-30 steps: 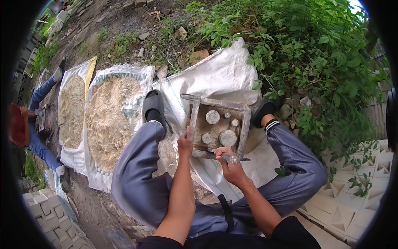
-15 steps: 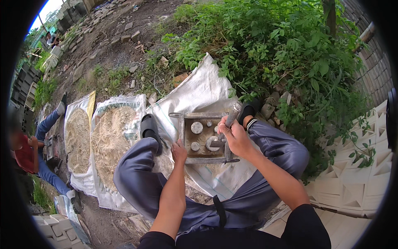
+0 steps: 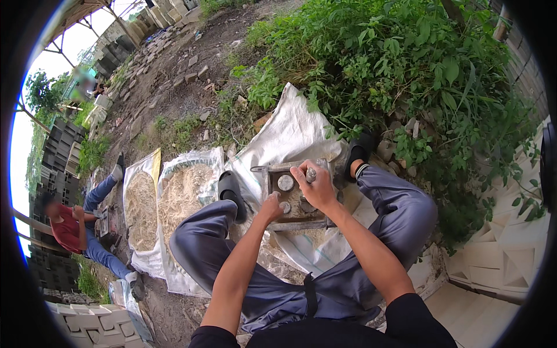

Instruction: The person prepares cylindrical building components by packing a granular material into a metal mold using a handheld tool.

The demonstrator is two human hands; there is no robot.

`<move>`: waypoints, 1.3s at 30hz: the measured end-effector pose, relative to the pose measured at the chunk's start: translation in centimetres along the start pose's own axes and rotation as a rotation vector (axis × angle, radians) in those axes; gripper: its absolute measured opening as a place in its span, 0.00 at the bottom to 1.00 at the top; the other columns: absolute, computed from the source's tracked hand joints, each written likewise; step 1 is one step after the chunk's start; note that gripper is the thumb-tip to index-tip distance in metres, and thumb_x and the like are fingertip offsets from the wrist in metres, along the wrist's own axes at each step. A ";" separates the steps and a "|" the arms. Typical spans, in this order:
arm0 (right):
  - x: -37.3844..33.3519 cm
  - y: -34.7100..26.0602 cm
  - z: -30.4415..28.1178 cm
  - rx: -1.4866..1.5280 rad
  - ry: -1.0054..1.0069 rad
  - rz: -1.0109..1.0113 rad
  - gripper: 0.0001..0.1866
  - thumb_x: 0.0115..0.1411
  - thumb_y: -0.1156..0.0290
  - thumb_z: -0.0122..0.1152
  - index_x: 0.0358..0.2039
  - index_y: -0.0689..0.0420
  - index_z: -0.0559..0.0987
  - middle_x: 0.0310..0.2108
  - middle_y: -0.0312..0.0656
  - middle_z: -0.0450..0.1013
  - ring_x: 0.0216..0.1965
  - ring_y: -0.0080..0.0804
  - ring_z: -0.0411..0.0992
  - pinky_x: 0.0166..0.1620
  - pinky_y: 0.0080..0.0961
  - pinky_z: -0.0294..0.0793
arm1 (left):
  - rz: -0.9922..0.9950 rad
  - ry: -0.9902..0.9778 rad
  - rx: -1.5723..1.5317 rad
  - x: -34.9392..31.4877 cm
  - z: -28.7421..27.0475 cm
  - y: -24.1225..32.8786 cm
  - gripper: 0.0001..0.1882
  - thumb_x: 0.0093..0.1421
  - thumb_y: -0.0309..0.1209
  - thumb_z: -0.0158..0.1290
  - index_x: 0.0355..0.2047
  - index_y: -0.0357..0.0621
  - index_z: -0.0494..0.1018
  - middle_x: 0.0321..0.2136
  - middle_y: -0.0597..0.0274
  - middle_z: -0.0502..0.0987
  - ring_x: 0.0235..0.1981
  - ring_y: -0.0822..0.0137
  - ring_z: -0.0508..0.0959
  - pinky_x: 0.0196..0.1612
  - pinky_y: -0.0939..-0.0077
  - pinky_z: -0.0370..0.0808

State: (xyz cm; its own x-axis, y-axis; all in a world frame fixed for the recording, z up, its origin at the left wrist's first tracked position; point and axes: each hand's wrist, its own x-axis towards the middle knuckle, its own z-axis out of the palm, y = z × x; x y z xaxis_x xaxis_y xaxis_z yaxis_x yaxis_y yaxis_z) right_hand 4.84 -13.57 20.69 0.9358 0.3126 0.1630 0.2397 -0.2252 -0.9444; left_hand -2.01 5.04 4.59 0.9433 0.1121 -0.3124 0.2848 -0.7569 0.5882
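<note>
The right hand [image 3: 317, 190] is closed around the handle of a short-handled tool [image 3: 311, 173], whose butt end points up toward the camera; the head, beneath the fist, is too hidden to identify. Directly under and around this hand is a dusty, grey rectangular frame [image 3: 300, 225], its near bar lying just on the person's side of the fist. The left hand [image 3: 270, 208] is at the frame's left side, thumb pointing away from the body; whether its fingers grip the edge or only rest there I cannot tell. Inside the frame, one pale round disc [image 3: 285, 183] sits ahead and to the right of the left hand, and a smaller pale disc [image 3: 285, 207] lies just right of its thumb. A white woven sack [image 3: 290, 130] spreads under the frame and reaches out beyond both hands. Well to the left of the left hand, two more sacks carry sandy heaps [image 3: 183, 194], and farther left sits a person in a red shirt [image 3: 67, 229]. Leafy green plants [image 3: 400, 75] grow beyond and to the right of the right hand.
</note>
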 end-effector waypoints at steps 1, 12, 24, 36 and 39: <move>-0.1 -1.3 1.6 0.051 -0.029 -0.034 0.19 0.62 0.56 0.58 0.26 0.60 0.73 0.15 0.39 0.68 0.19 0.25 0.67 0.25 0.26 0.64 | 0.070 0.042 0.101 -0.6 0.6 -4.7 0.32 0.51 0.33 0.58 0.55 0.32 0.62 0.49 0.34 0.70 0.53 0.43 0.71 0.56 0.59 0.68; 0.5 -0.2 1.2 0.110 -0.027 -0.067 0.17 0.64 0.59 0.56 0.32 0.62 0.73 0.21 0.51 0.69 0.22 0.43 0.66 0.32 0.33 0.67 | -0.019 -0.002 0.091 -1.4 5.5 -4.6 0.47 0.48 0.32 0.64 0.62 0.30 0.50 0.58 0.35 0.62 0.59 0.44 0.65 0.61 0.60 0.64; 1.3 1.6 1.9 0.092 0.016 -0.134 0.15 0.64 0.61 0.56 0.34 0.62 0.73 0.18 0.48 0.65 0.19 0.27 0.61 0.27 0.29 0.64 | -0.197 -0.013 -0.025 -2.3 3.5 -2.3 0.45 0.47 0.28 0.62 0.60 0.32 0.47 0.45 0.34 0.74 0.49 0.39 0.73 0.52 0.56 0.71; 1.6 2.2 1.2 0.055 0.075 -0.074 0.14 0.65 0.61 0.55 0.32 0.61 0.73 0.16 0.42 0.64 0.19 0.28 0.61 0.27 0.30 0.64 | 0.252 -0.029 0.289 -0.6 4.9 -0.4 0.34 0.49 0.27 0.50 0.59 0.36 0.60 0.55 0.43 0.67 0.60 0.45 0.64 0.63 0.55 0.60; 1.6 1.5 1.4 0.002 0.107 -0.037 0.15 0.65 0.60 0.54 0.32 0.61 0.73 0.15 0.42 0.65 0.19 0.29 0.62 0.28 0.31 0.64 | 0.302 -0.087 0.510 0.0 5.2 -2.9 0.27 0.55 0.34 0.49 0.56 0.40 0.67 0.55 0.52 0.70 0.61 0.51 0.64 0.64 0.46 0.56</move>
State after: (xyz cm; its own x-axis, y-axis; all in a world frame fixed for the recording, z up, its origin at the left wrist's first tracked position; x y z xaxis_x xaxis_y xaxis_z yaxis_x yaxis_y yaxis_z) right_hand 6.36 -12.11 19.17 0.9485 0.2207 0.2272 0.2742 -0.2130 -0.9378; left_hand -3.74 3.85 -0.96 0.9462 -0.1929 -0.2600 -0.1318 -0.9631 0.2346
